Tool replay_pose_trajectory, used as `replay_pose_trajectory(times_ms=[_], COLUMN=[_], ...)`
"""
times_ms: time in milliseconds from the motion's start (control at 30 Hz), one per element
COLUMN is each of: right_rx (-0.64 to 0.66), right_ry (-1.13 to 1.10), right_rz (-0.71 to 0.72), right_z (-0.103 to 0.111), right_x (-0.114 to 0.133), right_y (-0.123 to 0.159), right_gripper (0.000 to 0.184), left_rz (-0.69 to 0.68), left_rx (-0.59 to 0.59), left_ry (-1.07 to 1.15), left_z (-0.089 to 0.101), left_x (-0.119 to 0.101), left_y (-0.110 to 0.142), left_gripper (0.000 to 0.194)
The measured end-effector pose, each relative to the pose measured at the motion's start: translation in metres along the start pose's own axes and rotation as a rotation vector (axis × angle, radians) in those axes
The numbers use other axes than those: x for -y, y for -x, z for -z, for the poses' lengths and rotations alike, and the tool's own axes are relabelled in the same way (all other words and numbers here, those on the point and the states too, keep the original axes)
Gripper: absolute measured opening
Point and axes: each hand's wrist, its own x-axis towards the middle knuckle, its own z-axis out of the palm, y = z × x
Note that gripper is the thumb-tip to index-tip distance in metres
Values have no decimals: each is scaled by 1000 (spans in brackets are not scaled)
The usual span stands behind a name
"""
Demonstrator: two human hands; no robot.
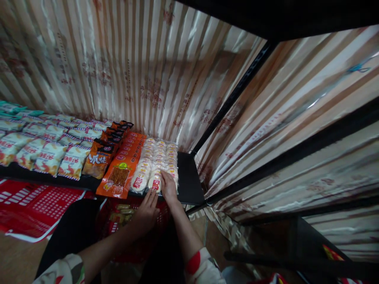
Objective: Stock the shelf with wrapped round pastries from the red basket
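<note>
Rows of clear packets of round white snacks (156, 159) lie at the right end of a black shelf (189, 179). My right hand (168, 186) rests flat on the front packets, fingers stretched out. My left hand (147, 213) reaches up just below the shelf's front edge; its extended fingers touch the front white packet by the red label. Neither hand grips anything that I can see. Left of the white packets lies an orange packet of stick snacks (121, 173).
Further left on the shelf lie brown-orange bags (99, 159) and several white-and-red snack bags (50, 156). A red basket (38, 205) sits below left. Striped shiny curtain (154, 79) backs the shelf. A black upright post (233, 94) stands at the corner.
</note>
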Motion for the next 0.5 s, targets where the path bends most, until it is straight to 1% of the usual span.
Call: replay_pose_trajectory(times_ms=[167,300,400,500], right_rx=[-49,-54,-62,-59], right_ry=[-3,5,12,13], right_rz=[-45,-37,0,46], right_z=[1,2,8,18], right_x=[2,1,0,-4], right_y=[-1,1,-2,-16], right_gripper=[33,32,31,30], left_rz=[0,-25,0,69], left_rx=[-24,-61,-80,-71], left_ry=[-8,-15,2,76], left_z=[-7,-12,-2,21], left_x=[2,4,6,15], left_y=[-2,1,-6,-27], left_gripper=[46,44,39,33])
